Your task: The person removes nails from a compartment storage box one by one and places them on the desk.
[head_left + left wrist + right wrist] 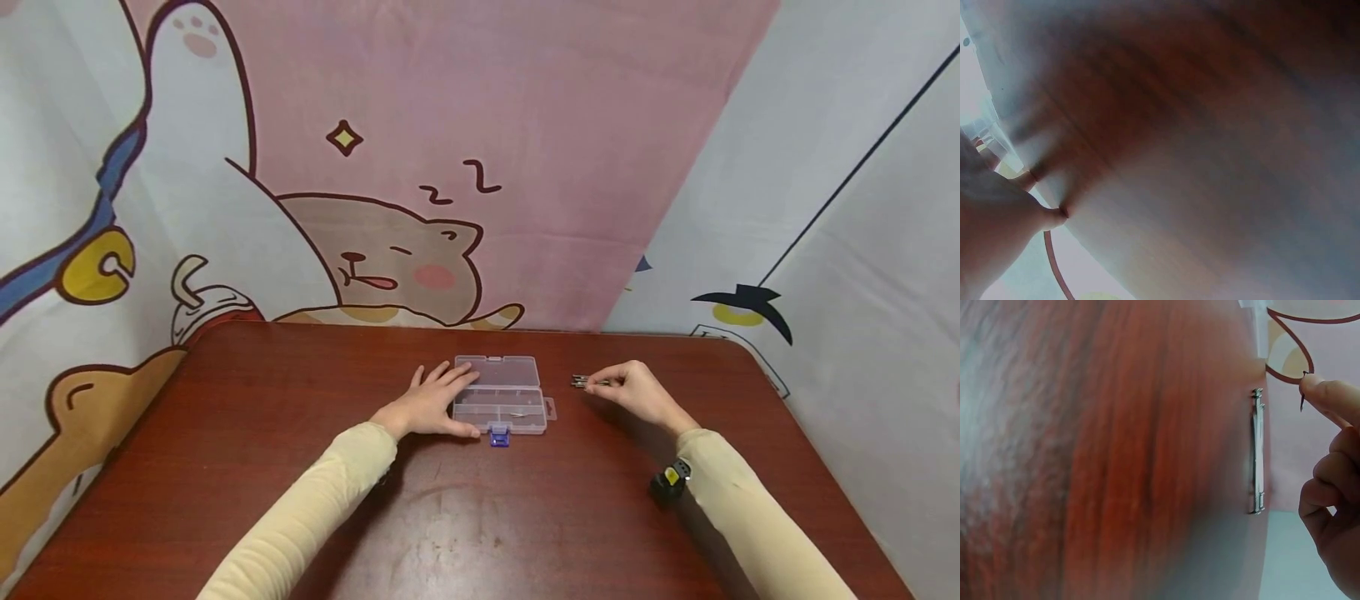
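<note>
A clear plastic compartment box [498, 410] lies with its lid [506, 372] folded back; a thin metallic piece [519, 414] rests in one front compartment. My left hand [427, 406] lies spread along the box's left side, fingers over the lid's edge and thumb near the front corner. To the right of the box, my right hand [637, 393] is above a small group of metal nails [1258, 450] on the table. Between its thumb and index finger it pinches one thin, dark nail [1302, 394], point downward in the right wrist view. The left wrist view shows the left hand [1004, 219] only partly.
A blue latch [499, 437] sticks out from the box's front, and a clear hanging tab [551, 408] from its right side. The reddish-brown wooden table [450, 517] ends at a cartoon-printed cloth [555, 167] behind. A dark wrist-worn device [670, 481] sits on the right wrist.
</note>
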A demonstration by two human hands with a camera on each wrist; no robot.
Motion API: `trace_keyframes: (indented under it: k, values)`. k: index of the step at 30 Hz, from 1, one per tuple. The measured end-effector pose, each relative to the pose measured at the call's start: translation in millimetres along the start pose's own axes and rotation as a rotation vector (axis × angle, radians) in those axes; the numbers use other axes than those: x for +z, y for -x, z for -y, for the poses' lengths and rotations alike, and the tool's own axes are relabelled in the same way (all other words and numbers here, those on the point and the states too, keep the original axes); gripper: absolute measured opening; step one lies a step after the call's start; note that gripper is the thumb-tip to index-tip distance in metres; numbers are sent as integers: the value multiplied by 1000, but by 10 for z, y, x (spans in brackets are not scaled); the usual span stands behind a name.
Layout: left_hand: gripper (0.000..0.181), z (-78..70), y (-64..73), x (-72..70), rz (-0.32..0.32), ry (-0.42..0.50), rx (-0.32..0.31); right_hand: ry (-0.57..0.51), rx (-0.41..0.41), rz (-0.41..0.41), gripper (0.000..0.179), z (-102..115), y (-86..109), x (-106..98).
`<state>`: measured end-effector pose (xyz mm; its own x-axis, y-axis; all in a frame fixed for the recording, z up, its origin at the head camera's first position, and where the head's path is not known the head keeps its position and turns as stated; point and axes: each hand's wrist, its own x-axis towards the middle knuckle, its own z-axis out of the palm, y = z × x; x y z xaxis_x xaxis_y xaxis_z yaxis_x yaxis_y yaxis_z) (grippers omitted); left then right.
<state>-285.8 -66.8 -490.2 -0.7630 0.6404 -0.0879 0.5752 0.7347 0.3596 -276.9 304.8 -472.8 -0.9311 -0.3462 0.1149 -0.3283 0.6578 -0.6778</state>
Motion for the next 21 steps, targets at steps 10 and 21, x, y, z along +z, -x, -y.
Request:
trace_keyframes:
  k: [10,21]
  values:
    - [100,-28,4,-18,7,-2,2,-4,48,25,8,-146,-2,22]
    - [99,-17,19,-29,5,-2,0,47,5,80,6,-226,-38,48]
